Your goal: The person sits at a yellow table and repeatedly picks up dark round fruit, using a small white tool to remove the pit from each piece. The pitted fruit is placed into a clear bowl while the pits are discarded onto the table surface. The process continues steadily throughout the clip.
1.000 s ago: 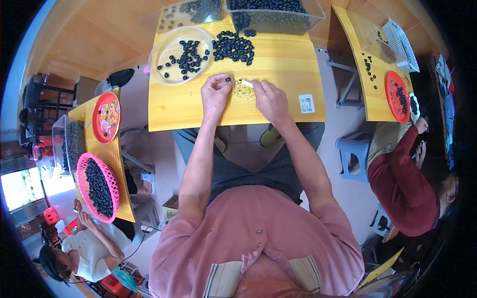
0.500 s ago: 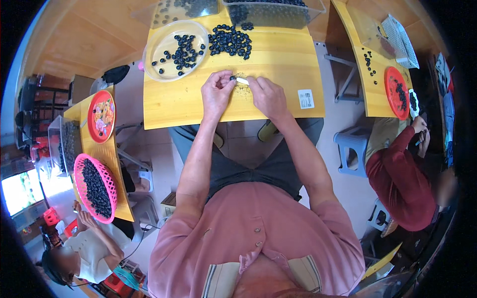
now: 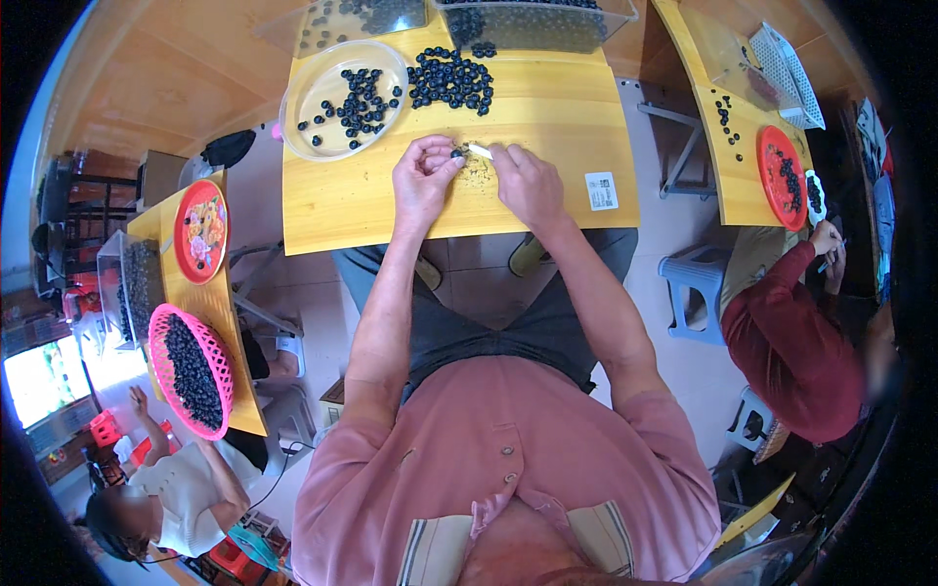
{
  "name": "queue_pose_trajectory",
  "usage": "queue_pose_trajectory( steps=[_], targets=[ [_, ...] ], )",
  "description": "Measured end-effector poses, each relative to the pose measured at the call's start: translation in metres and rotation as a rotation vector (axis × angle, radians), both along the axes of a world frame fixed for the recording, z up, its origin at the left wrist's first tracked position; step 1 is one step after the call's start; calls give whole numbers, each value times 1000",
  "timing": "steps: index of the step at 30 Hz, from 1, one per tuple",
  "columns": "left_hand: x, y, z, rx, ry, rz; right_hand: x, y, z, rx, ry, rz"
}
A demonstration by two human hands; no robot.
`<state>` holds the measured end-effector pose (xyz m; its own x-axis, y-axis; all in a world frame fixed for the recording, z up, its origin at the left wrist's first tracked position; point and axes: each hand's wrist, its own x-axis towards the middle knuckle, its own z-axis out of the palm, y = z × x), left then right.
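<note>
Spreading wide, the counter (image 3: 337, 210) carries a clear dish (image 3: 318, 93), which a careless reach might tip; the left hand (image 3: 425, 184) pinches narrowly; the right hand (image 3: 530, 188) grips a small white tool (image 3: 480, 150), whose slip could jab the left; a dark ball (image 3: 456, 153) held there, near scattered crumbs (image 3: 476, 176), could roll free of a loose pinch.

Shared workroom, with several yellow worktables (image 3: 547, 117), plastic stools (image 3: 689, 283) and co-workers (image 3: 796, 361)
</note>
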<state>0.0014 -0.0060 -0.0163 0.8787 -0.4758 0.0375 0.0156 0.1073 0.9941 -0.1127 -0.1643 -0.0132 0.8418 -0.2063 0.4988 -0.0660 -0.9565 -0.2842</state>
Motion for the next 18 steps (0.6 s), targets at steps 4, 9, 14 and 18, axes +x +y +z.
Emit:
queue_pose_trajectory(
  steps=[4,9,14,18],
  targets=[
    [1,2,-2,-28,34,12,1,0,2,0,8,-21],
    [-1,2,2,43,-41,-4,0,-1,0,-23,-16,-3],
    [1,2,-6,71,-66,-27,-1,0,0,-8,-7,-6],
    [4,3,-9,53,-83,-16,0,0,3,-14,-51,8]
  ],
)
